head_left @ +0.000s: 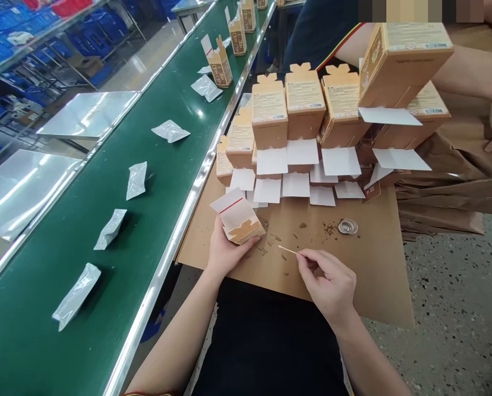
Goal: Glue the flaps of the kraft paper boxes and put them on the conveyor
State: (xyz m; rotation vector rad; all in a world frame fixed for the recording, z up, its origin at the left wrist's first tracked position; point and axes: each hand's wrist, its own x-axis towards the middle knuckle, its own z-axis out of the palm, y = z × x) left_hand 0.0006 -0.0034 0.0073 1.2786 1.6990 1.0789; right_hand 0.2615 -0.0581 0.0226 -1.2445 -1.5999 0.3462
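In my left hand is a small cardboard box, tilted, its white flap with a red line standing up. My right hand pinches a thin cotton swab between thumb and fingertips; the swab's tip points left toward the box and is apart from it. A small clear round cup lies on the brown cardboard sheet, beside scattered brown specks. Dark smudges mark the sheet between my hands. Stacked cartons with white flaps hanging open stand just beyond.
To the left runs a green conveyor belt with a metal rail, carrying several silver packets and open upright boxes. Another person's arm reaches in behind the stack, near brown paper sheets. Blue bins fill racks at the far left.
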